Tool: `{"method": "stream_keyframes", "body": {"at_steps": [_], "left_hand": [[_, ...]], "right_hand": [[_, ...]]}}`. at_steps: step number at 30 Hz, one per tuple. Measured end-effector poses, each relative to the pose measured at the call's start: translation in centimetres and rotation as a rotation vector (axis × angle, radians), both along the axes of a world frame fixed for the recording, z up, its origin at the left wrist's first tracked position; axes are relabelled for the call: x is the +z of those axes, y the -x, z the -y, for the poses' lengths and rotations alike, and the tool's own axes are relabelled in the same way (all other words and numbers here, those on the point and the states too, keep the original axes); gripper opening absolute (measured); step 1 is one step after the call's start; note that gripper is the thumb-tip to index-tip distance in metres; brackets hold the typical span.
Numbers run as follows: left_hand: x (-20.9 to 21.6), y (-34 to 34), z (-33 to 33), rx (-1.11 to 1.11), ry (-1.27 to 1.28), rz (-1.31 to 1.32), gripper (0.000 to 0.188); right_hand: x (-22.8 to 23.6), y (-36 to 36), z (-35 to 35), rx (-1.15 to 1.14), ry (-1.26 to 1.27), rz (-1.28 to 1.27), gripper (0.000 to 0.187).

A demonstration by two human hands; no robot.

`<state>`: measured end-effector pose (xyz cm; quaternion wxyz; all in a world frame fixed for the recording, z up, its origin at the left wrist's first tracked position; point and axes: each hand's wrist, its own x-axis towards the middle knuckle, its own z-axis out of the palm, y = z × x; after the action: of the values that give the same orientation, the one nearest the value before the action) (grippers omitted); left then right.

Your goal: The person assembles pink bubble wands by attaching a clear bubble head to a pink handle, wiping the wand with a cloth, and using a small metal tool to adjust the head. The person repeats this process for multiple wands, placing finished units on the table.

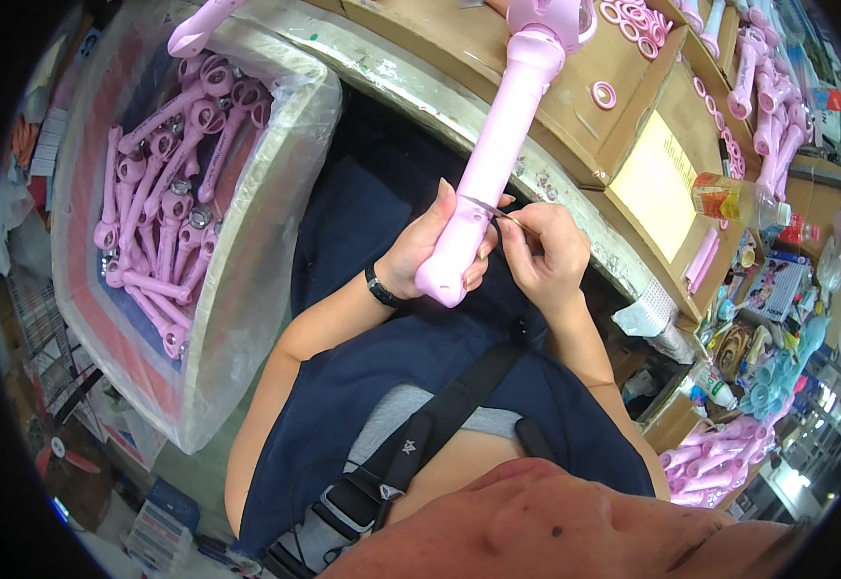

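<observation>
A long pink plastic toy wand (500, 145) slants across the space in front of my body, its wide ringed head over the bench and its rounded handle end towards me. My left hand (418, 246) is wrapped round the lower handle. In my right hand (551, 256), thumb and fingers pinch a thin, dark, pointed metal tool (486, 206). Its tip touches the wand near a seam just above my left hand's grip. The tool's exact kind is too small to make out.
Left of me stands a plastic-lined bin (193, 386) holding several pink wands (165, 183). Cardboard trays on the bench hold pink rings (604, 94) and a yellow paper sheet (654, 188). A plastic bottle (734, 200) lies at the right, with more pink wands (715, 458) below.
</observation>
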<state>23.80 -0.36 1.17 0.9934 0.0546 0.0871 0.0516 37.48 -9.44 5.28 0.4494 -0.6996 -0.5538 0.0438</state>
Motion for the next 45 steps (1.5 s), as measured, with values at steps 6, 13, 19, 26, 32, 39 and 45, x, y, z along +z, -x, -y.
{"method": "stream_keyframes", "body": {"at_steps": [6, 13, 19, 26, 32, 39, 45], "left_hand": [[0.3, 0.1, 0.1, -0.014, -0.082, -0.085, 0.078], [0.3, -0.1, 0.3, -0.009, -0.191, -0.138, 0.077], [0.2, 0.0, 0.5, 0.008, -0.166, -0.138, 0.076], [0.1, 0.0, 0.4, -0.002, -0.160, -0.122, 0.076], [0.0, 0.1, 0.4, -0.003, -0.100, -0.096, 0.074], [0.0, 0.1, 0.3, -0.006, -0.024, -0.064, 0.074], [-0.1, 0.2, 0.3, -0.014, 0.005, -0.042, 0.078]], "right_hand": [[0.2, 0.2, 0.1, -0.041, 0.056, -0.103, 0.011], [0.7, 0.0, -0.2, -0.067, 0.041, 0.003, 0.013], [0.5, -0.1, 0.1, -0.062, 0.060, 0.045, 0.014], [0.0, -0.4, 0.1, -0.086, -0.025, -0.030, 0.013], [-0.2, -0.4, 0.2, -0.069, -0.015, -0.084, 0.012], [-0.6, -0.2, 0.1, -0.139, 0.037, -0.166, 0.011], [-0.5, -0.3, 0.1, -0.131, 0.050, -0.166, 0.011]]}}
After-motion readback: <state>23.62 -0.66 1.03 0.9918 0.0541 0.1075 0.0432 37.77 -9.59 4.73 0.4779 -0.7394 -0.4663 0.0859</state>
